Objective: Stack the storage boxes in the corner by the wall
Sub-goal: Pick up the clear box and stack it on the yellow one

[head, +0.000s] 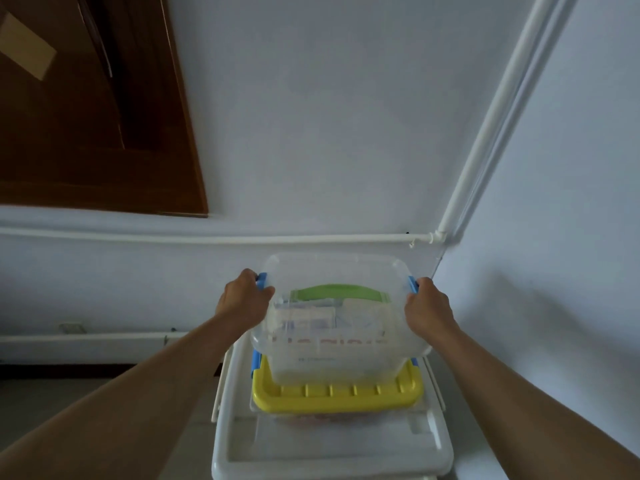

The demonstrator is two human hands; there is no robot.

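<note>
A clear storage box with blue side latches (337, 327) is the top of a stack in the wall corner. Papers and a green item show through its lid. My left hand (244, 299) grips its left latch side, and my right hand (427, 306) grips its right latch side. Under it is a box with a yellow lid (337, 396). That box rests on a large white-lidded box (329, 448) at the bottom. Whether the clear box rests fully on the yellow lid or hovers just above it cannot be told.
White pipes run along the wall (207, 240) and up the corner (498, 109). A brown wooden door (86, 105) is at the upper left. A white skirting rail (83, 338) runs low on the left, above the floor (52, 400).
</note>
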